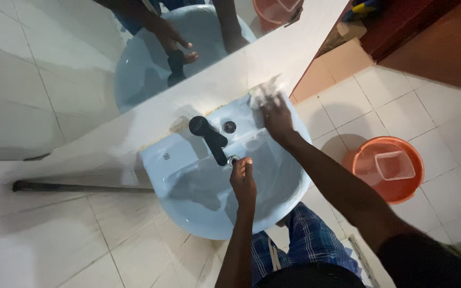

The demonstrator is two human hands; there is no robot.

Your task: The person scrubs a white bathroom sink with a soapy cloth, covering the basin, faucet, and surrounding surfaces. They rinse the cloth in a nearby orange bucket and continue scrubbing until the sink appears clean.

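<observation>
White cloth (pixel 265 92) pressed on back rim of pale blue washbasin (pixel 188 213) by right hand (pixel 276 117), fingers spread flat over it. Left hand (pixel 243 178) curled by black tap (pixel 209 137) spout, grasp unclear. Cloth judged soft, light, wet-slippery; best bunched in palm.

Left hand (pixel 243 180) extended forward, fingers curled; right hand (pixel 276 114) reaching further, palm down.

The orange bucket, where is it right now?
In the head view the orange bucket stands on the tiled floor to the right of the pale blue sink, beyond the person's right arm, with a clear square container inside it.
</observation>
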